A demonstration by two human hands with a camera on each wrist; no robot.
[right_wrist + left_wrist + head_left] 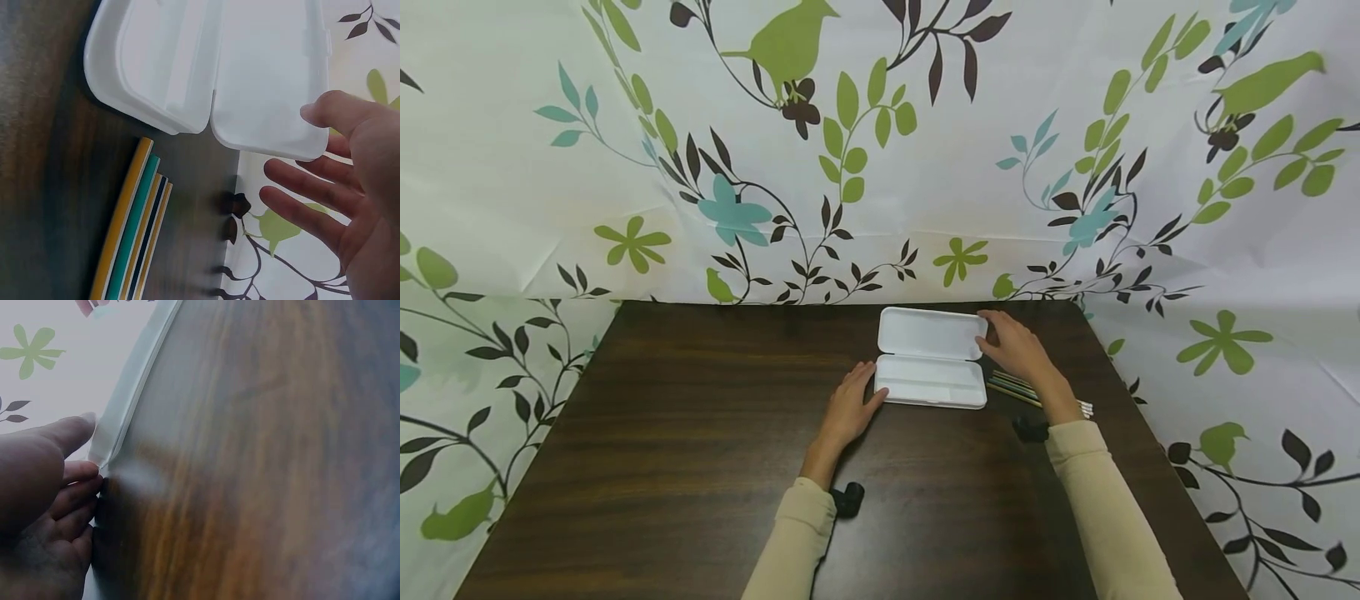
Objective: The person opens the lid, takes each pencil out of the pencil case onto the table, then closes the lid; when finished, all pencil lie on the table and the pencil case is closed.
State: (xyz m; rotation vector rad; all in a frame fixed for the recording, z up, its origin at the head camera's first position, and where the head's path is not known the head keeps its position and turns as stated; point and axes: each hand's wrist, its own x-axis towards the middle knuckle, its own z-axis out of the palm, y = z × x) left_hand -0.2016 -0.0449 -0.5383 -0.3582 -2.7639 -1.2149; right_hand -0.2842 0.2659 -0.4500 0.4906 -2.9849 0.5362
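A white plastic pencil case (928, 372) lies unfolded on the table, its lid (932, 332) tipped back on the far side. Inside the base runs a lengthwise ridge, and no pencils show in it. My left hand (847, 407) rests against the case's left end, fingers mostly straight, thumb by the near corner. With my right hand (1017, 348) I pinch the lid's far right corner; in the right wrist view the thumb (322, 112) lies on its inner face and the other fingers spread behind. Several pencils (128, 219), yellow, green and dark-striped, lie beside the case's right end.
The dark wood table (700, 433) extends left and toward me. Behind it hangs a white cloth (880, 250) printed with leaves, birds and flowers, which also shows along both sides. The pencils lie partly under my right wrist in the head view.
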